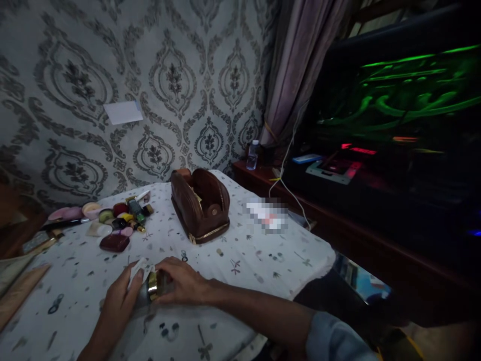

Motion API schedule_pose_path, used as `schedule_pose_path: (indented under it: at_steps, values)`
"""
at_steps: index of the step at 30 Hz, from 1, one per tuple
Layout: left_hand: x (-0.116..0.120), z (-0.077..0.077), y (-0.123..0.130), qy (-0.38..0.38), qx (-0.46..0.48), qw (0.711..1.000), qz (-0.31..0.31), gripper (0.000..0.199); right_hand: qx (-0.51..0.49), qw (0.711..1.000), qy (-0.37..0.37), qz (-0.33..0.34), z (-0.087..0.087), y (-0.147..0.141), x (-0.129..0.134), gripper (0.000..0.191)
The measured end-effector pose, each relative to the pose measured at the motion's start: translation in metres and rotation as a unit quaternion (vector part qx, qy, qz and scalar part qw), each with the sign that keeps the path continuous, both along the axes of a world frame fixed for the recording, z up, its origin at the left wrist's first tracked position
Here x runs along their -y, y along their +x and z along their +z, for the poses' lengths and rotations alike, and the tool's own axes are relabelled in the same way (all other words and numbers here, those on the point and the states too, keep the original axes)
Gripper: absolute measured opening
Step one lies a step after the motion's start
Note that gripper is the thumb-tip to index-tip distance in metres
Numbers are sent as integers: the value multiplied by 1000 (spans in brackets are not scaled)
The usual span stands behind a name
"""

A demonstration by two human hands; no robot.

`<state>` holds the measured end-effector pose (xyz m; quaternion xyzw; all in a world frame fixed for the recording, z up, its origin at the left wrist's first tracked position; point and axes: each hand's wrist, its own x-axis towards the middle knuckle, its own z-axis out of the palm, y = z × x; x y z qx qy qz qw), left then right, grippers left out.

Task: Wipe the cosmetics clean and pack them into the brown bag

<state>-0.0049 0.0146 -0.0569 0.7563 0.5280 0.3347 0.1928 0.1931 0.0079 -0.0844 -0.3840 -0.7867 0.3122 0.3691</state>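
Observation:
My left hand (119, 297) pinches a white tissue (140, 268) under its thumb. Close beside it, my right hand (184, 282) has its fingers wrapped round a small bottle or jar with a shiny gold band (152, 286). The tissue presses near the gold-banded end; fingers hide most of the container. Beyond the hands stands an unzipped brown leather toiletry bag (201, 208). A dark red case (114, 243) lies nearest the hands, in front of a pile of cosmetics with a green bottle (136, 209) and round makeup sponges (91, 209).
A patterned white cloth (240, 260) covers the surface. A blurred-out white item (266, 214) lies at its right. On the brown ledge stands a clear water bottle (253, 155), near a white cable (291, 180) and a dark screen (398, 110). A wooden strip (23, 293) lies at left.

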Motion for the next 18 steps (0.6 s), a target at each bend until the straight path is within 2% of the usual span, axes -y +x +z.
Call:
schedule_pose_path:
  at_steps: [2, 4, 13, 18]
  values:
    - [-5, -7, -6, -26, 11, 999, 40, 52, -4, 1000, 7, 5, -2, 0, 0, 71]
    - [-9, -12, -11, -41, 27, 998, 47, 53, -8, 1000, 13, 12, -3, 1, 1, 72]
    - [-9, -12, -13, -2, 51, 999, 8, 47, -8, 1000, 6, 27, 3, 4, 1, 76]
    - [-9, -15, -19, 13, 10, 999, -31, 45, -14, 999, -4, 33, 9, 7, 2, 76]
